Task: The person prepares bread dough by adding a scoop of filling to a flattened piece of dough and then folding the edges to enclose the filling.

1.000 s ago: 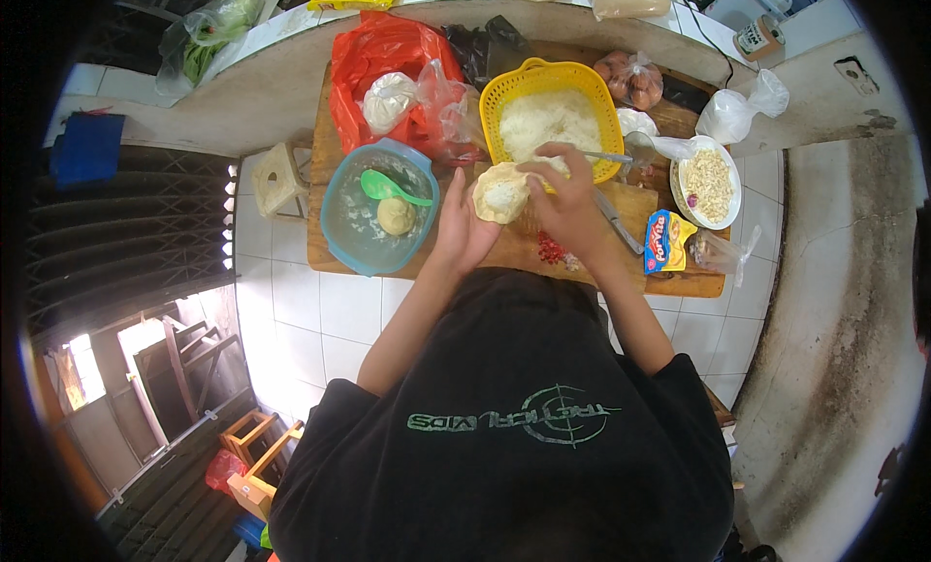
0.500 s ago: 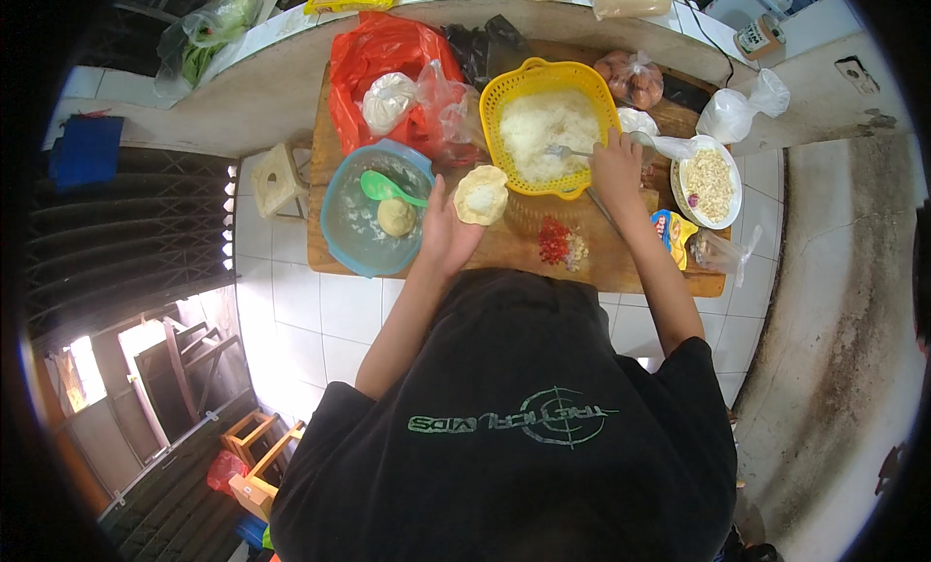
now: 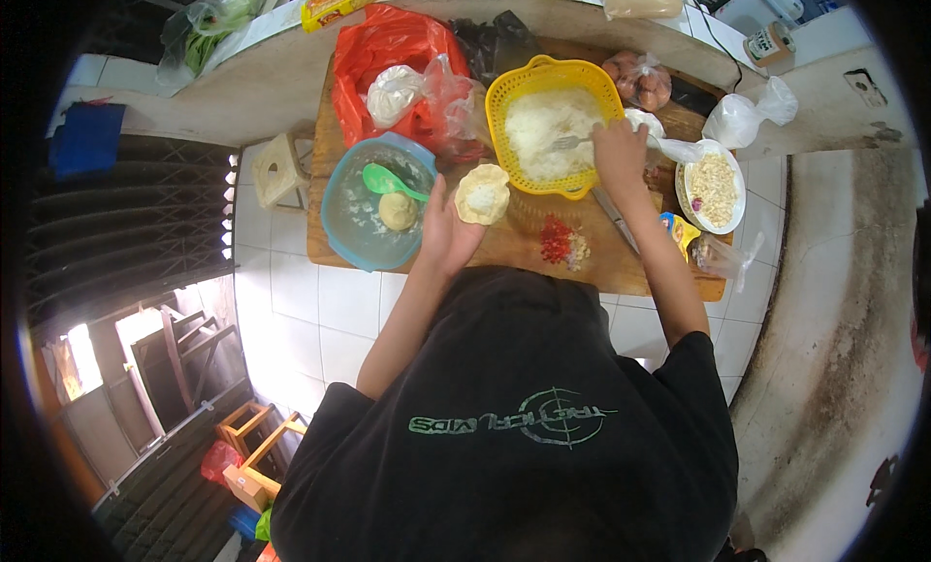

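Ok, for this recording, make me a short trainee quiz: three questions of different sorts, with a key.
1. What rests on the person's left grip?
2. True or false: a green plastic spoon and a pale round dough ball share the light-blue plastic bowl.
3. The metal fork in the right grip has its tines over or in which container? A) crumpled red plastic bag; B) yellow perforated plastic basket; C) round white bowl.

Key: 1. A flat, pale dough piece with white filling on it. 2. True. 3. B.
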`<action>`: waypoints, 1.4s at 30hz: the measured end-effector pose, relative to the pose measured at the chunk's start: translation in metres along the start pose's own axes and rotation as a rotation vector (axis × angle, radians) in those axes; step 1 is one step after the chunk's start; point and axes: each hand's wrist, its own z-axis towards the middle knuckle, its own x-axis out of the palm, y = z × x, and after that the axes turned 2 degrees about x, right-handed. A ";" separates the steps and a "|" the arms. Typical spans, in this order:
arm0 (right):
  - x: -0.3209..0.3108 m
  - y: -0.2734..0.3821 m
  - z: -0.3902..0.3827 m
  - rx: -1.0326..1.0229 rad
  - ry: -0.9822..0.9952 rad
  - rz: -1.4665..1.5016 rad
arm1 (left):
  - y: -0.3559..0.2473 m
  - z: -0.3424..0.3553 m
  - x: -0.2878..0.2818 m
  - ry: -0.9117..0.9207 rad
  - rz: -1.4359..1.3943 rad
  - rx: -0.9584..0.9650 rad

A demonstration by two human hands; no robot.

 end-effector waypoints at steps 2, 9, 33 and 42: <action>-0.013 -0.011 0.005 0.043 -0.038 -0.064 | 0.000 0.000 -0.001 -0.005 0.023 0.019; -0.016 -0.022 0.000 0.015 0.002 -0.115 | 0.002 0.002 -0.003 0.009 -0.022 -0.024; -0.002 -0.018 -0.020 0.075 0.001 0.282 | -0.004 0.005 -0.003 0.025 -0.042 -0.023; -0.007 -0.027 -0.025 0.036 -0.097 0.077 | -0.003 0.003 -0.005 0.000 -0.033 -0.023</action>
